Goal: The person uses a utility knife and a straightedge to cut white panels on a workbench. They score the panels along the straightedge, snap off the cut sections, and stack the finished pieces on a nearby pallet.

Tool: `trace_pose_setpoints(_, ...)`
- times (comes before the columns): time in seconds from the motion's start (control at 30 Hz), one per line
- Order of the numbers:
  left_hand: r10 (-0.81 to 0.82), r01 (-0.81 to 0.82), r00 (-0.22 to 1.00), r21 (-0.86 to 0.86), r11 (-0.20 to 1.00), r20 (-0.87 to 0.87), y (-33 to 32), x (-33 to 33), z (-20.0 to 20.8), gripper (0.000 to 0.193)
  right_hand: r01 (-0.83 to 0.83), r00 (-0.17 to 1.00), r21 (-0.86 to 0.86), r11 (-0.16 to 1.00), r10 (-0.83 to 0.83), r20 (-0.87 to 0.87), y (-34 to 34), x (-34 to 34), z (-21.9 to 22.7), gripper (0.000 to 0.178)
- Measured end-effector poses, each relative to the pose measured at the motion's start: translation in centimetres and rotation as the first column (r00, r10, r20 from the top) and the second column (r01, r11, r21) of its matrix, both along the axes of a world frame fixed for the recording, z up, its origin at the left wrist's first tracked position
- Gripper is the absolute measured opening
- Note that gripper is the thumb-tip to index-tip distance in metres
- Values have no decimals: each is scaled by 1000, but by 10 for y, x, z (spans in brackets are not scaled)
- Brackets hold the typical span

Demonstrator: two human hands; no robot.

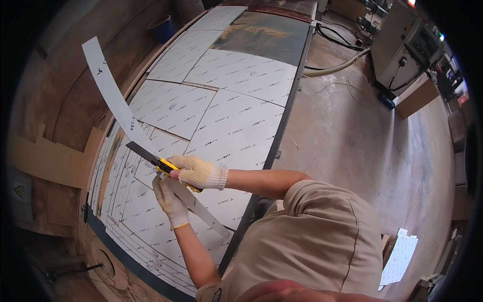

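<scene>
Both hands wear cream knit gloves with yellow dots. My right hand (198,172) is closed round the handle of a yellow and black utility knife (163,166), whose dark blade points up and left. Just below it, my left hand (171,201) grips a long narrow white strip (108,93) with dark printing. The strip rises past the knife toward the upper left, its far end in the air. Its other end (214,221) slopes down to the lower right over the panels. The knife crosses in front of the strip, and whether the blade touches it I cannot tell.
Cut white printed panels (236,131) lie on a long machine bed with a dark edge (282,126). A dusty dark sheet (264,35) lies at the far end. A control cabinet (402,45), cables (334,70) and a brown board (416,95) stand off to the right; a blue bin (162,30) is beyond the left side.
</scene>
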State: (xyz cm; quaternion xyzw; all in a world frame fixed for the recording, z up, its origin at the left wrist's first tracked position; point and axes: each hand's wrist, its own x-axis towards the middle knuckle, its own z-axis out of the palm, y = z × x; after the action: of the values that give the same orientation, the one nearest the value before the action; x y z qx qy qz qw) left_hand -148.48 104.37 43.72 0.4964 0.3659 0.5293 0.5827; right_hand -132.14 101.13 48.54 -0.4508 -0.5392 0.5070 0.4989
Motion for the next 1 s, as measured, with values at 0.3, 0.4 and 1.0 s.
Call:
trace_pose_setpoints(0.3,-548,457,787,-329,826,-283,-114,130,40,42,155,966,-179,972,-187,-176,-134,190,-11,40)
trace_pose_setpoints(0.4,-602,557,657,-247,793,-453,-165,194,29,44,182,956,-244,953,-229,-181,-218,265,-9,39)
trace_pose_setpoints(1.0,-774,739,413,-320,593,-480,-254,403,20,59,544,760,-552,632,-650,6,-404,380,-3,29)
